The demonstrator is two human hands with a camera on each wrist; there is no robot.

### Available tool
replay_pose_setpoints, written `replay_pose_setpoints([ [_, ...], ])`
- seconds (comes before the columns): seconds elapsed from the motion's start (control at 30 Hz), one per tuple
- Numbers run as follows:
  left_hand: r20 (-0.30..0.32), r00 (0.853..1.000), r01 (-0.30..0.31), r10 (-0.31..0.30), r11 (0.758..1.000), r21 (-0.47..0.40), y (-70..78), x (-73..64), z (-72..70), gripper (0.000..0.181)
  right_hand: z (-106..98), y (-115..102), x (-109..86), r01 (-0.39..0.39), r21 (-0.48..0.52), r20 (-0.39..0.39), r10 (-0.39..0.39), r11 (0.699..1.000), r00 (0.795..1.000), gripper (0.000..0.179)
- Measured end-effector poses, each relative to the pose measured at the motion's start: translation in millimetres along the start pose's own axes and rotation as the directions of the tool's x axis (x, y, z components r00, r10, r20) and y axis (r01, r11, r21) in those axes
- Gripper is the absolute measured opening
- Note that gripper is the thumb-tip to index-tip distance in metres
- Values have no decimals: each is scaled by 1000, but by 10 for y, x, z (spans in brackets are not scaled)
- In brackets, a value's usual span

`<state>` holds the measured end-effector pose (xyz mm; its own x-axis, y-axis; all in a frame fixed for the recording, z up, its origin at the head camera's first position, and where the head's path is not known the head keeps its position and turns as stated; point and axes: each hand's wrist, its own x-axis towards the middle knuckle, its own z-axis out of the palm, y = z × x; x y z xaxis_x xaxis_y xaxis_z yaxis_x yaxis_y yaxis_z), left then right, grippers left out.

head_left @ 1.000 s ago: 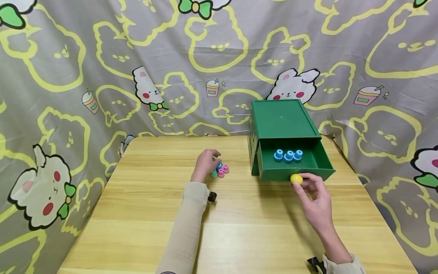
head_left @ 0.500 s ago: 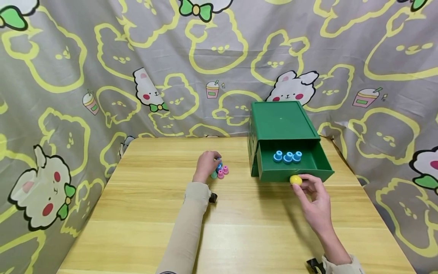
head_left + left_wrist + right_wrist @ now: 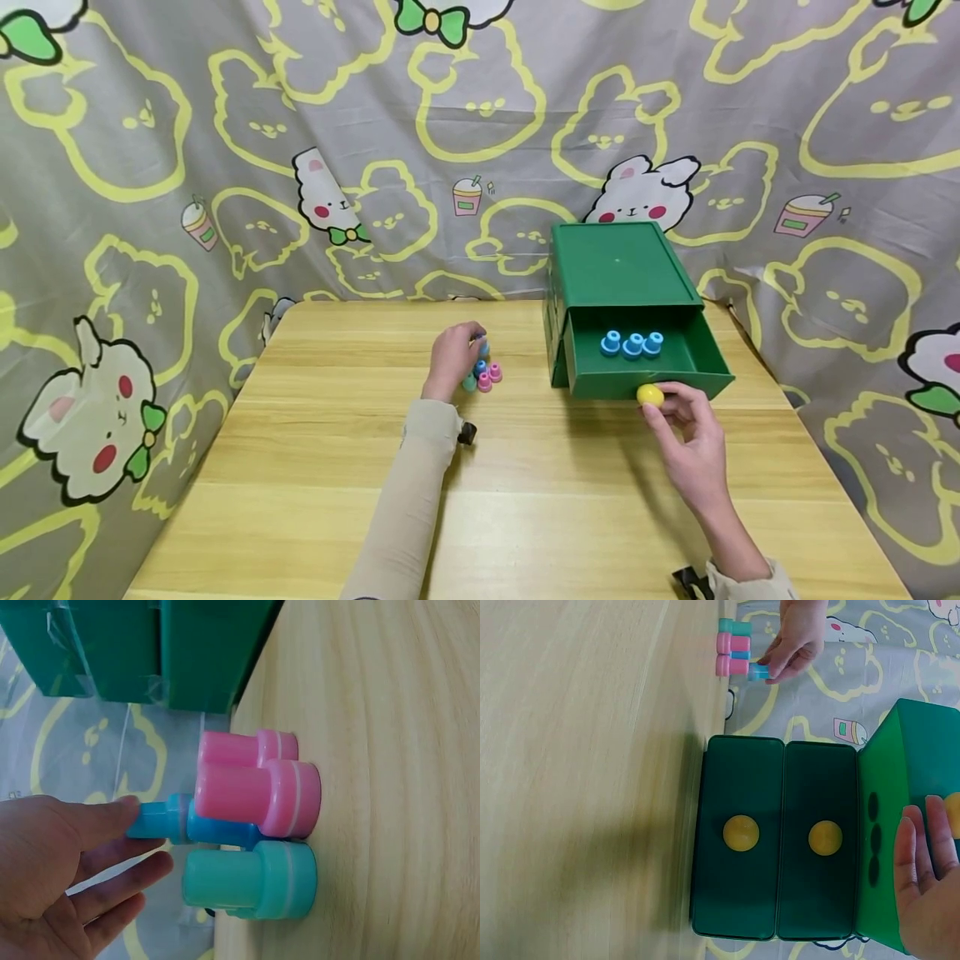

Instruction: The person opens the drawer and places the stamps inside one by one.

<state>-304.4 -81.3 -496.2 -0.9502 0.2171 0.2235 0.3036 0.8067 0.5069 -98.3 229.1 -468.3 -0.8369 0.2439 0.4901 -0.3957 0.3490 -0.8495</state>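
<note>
1. The left hand (image 3: 452, 360) pinches a light blue stamper (image 3: 154, 820) by its narrow stem, thumb on one side and fingertips behind. The stamper is raised off the desk (image 3: 337, 367), broad base downward; gripping the stem probably suits a piece this closely crowded by neighbours.
2. Below and beside it, two pink stampers (image 3: 232, 791), a teal stamper (image 3: 225, 877) and a darker blue stamper (image 3: 225, 830) stand upright, bunched together on their wide bases, which should make them fairly stable.
3. The right hand (image 3: 696, 446) has thumb and finger closed around the yellow knob (image 3: 649, 395) of the pulled-out top drawer (image 3: 600, 385), likely to steady it on the green cabinet (image 3: 626, 262).
4. Three light blue stampers (image 3: 632, 345) stand in a row inside that drawer, apparently grouped by colour. The two lower drawers (image 3: 742, 772) are closed.
5. In the head view, the left hand covers part of the cluster, so its full count is uncertain; a sliver behind the teal piece may be another. Whether the raised stamper touches the darker blue one is unclear. The right wrist view cuts off the gripped knob.
</note>
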Motion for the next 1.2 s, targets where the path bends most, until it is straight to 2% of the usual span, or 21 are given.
replay_pose_setpoints([
  [0.3,-6,999,44,-44,999,-25,58,0,2,21,-2,2,-7,7,3,4,-7,1000,1000,31],
  [0.47,-29,999,40,-41,999,-10,85,9,-20,23,-1,5,-11,10,-1,5,-10,1000,1000,32],
  [0.63,-70,997,31,-34,998,-54,137,12,-51,23,-6,15,-10,18,-1,10,-18,1000,1000,32],
  [0.93,-107,994,-10,-3,993,-118,184,8,-71,21,1,10,-12,24,8,17,-24,1000,1000,32],
  [1.2,-177,982,-93,65,984,-154,240,13,-126,22,-3,16,-18,8,2,16,-8,1000,1000,33],
])
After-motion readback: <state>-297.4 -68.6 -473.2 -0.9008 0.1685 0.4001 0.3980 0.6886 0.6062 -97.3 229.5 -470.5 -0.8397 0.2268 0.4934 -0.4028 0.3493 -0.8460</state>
